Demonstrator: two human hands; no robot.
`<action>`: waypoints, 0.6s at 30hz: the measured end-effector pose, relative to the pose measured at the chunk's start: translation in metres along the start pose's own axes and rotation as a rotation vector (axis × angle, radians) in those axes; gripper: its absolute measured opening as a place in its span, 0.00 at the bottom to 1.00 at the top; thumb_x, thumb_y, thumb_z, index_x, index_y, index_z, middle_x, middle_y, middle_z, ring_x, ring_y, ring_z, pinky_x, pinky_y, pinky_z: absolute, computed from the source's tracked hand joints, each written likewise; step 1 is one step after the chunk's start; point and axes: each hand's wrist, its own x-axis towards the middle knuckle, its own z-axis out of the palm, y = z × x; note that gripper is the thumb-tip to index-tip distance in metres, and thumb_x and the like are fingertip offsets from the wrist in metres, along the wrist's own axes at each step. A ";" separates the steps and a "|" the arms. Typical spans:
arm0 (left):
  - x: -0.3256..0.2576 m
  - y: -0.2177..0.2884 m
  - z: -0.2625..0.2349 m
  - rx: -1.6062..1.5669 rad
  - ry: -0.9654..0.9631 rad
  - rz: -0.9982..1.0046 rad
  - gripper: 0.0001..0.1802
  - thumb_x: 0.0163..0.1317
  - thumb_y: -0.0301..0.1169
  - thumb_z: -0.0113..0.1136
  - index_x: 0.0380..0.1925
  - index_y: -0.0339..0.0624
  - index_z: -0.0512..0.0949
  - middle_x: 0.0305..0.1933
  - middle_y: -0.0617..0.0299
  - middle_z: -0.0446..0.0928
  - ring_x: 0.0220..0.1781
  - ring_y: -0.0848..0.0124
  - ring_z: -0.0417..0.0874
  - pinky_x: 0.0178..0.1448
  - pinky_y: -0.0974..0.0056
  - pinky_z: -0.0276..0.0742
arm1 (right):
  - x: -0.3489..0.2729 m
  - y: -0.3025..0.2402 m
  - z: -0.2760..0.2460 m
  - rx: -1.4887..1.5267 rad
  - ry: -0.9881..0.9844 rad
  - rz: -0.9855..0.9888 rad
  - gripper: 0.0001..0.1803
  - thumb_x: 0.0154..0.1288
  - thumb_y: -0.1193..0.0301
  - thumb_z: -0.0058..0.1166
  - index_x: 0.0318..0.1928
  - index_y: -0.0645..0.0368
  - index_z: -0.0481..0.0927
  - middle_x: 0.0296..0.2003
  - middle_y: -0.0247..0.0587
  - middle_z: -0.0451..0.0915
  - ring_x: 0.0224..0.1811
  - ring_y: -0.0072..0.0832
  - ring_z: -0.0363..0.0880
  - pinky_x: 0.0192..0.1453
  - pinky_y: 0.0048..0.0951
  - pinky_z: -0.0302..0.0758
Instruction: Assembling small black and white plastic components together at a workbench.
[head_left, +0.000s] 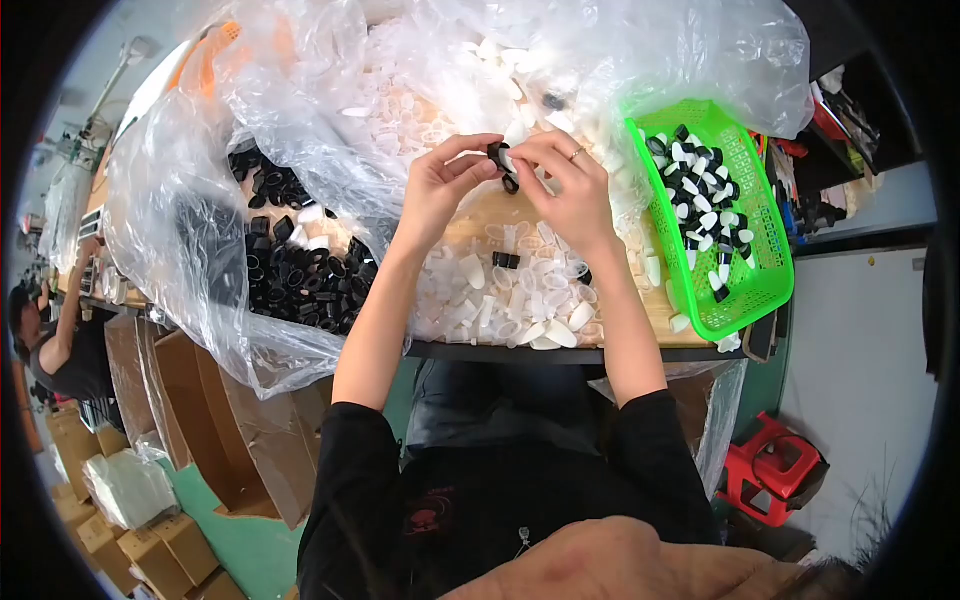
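Over the middle of the table, my left hand is closed with its fingertips on a small black plastic ring-shaped part. Against it, my right hand pinches a small white oval piece; whether it sits inside the black part is hidden by the fingers. Just below the fingertips shows another black ring. Nearer to me lies a heap of clear rings and white oval pieces, with a black part among them.
Left, a clear plastic bag surrounds many black ring parts. A green basket at right holds black-and-white assembled pieces. More plastic sheeting covers the back. A red stool and cardboard boxes stand below; a co-worker is far left.
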 end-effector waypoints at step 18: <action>0.000 -0.006 -0.002 0.037 -0.010 0.052 0.13 0.66 0.19 0.53 0.50 0.31 0.78 0.46 0.57 0.79 0.45 0.71 0.84 0.52 0.67 0.82 | -0.002 0.002 0.000 0.125 -0.089 0.106 0.05 0.59 0.78 0.60 0.36 0.58 0.82 0.34 0.34 0.80 0.32 0.27 0.81 0.33 0.26 0.79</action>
